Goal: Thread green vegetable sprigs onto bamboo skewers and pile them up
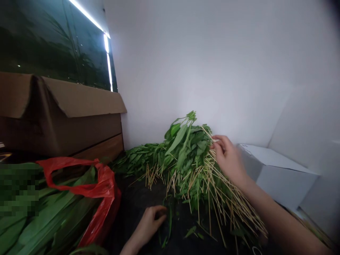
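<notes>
My right hand [227, 159] is closed in a pinch on a thin wooden skewer [207, 132] at the right side of a heap of skewered leafy greens [195, 145]. Pale stick ends [212, 180] fan out of the heap below this hand, pointing down and to the right. My left hand [150, 221] is low over the dark work surface [132, 209]. Its fingers are curled, with a gap between thumb and forefinger and nothing visible between them. Just right of it lie thin green leaf strips [170, 221].
A red plastic bag [106, 180] with long broad green leaves [50, 219] stands at the left. Behind it is an open cardboard box [82, 127] by a dark window [47, 39]. A white box [281, 170] sits at the right, against the white wall [212, 63]. Leaf scraps [191, 232] lie in front.
</notes>
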`<state>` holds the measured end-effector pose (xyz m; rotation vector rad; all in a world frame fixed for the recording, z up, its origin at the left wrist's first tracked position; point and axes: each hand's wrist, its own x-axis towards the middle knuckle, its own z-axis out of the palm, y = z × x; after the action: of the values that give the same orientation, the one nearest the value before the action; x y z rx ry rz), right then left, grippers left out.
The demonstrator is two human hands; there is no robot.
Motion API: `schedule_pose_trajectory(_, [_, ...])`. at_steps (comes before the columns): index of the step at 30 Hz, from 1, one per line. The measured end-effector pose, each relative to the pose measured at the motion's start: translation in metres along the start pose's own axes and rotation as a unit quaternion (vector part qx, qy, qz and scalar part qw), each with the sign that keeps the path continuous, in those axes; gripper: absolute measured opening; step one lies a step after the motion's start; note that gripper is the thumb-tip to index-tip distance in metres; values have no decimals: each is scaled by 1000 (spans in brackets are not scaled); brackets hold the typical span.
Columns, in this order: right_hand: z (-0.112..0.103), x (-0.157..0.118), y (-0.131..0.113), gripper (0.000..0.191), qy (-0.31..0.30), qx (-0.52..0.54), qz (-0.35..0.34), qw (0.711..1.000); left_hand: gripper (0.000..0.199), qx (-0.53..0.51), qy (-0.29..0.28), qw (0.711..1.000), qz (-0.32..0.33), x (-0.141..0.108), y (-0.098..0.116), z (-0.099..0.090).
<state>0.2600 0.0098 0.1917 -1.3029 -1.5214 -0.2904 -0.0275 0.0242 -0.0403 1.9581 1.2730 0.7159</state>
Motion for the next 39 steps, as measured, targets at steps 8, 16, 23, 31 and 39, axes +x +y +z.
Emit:
schedule_pose_trajectory(8, [45,61,95,37,10,-154,49,987,29,-31,7,999,6,0,0,-2])
schedule_pose_trajectory(16, [43,43,135,40,-86,-264,40,960,47,-5,157,988,0,6,5,-23])
schedule_pose_trajectory(23, [-2,16,139,35,-135,-286,-16,948,45,52,151,985,-67,4,-8,-35])
schedule_pose_trajectory(31, [-46,-54,136,31,-124,-236,-97,959,29,186,105,974,-76,-8,5,-28])
schedule_pose_trajectory(39, [-60,-122,54,29,-147,-117,-115,976,17,98,62,993,-37,-1,7,-31])
